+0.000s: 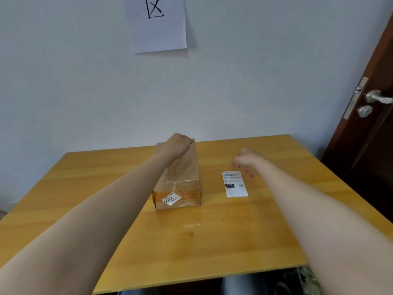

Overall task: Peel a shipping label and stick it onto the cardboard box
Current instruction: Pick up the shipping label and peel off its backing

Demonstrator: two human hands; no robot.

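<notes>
Cardboard box (180, 184) is seen mid-frame on the wooden counter (212, 241), long axis running away from the camera. Near end face is taped and carries a small tilted sticker (171, 199) reading 8954. Left hand (179, 144) is placed over the far end of the box, fingers curled together; whether the box edge is actually gripped cannot be told. Shipping label (234, 184) is laid flat on the counter just right of the box, not touching it, barcode at its far end. Right hand (244, 161) is held just above the label's far right corner, fingers bent and slightly apart, nothing clamped. White paper sheet (157, 24) is seen on the wall at top centre. Dark door with metal handle (377, 96) at right edge.
</notes>
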